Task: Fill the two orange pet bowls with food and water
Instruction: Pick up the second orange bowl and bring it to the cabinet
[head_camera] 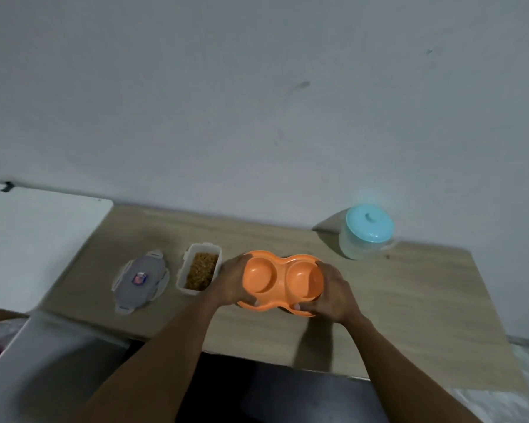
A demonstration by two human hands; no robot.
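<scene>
Both forearms reaching forward over the near edge of the table [409,300], bare, converging toward the middle. Left hand [234,280] wrapped around the left end of the double bowl [283,279], fingers curled over the far rim and thumb tip pressed on the near rim. Right hand [333,293] clasped the same way around the right end, thumb tip on the near rim, fingers [324,267] hooked over the far side. One orange double bowl, two round wells side by side, both empty, tilted a little toward the camera; cannot tell whether resting on the table or lifted just off it, near the middle of the wooden top. One open tub [199,269] just left of the left hand, holding brown kibble, toward the left part of the table. One grey lid [141,280] with four side clips lying flat beside the tub, nearer the left edge; a small red-and-blue sticker at its centre, writing too blurred to read. One clear jug [367,232] with a light-blue lid standing upright by the far edge, toward the right, well apart from the bowl. One white board [37,239] overlapping the far left corner. Grey wall [257,102] behind.
</scene>
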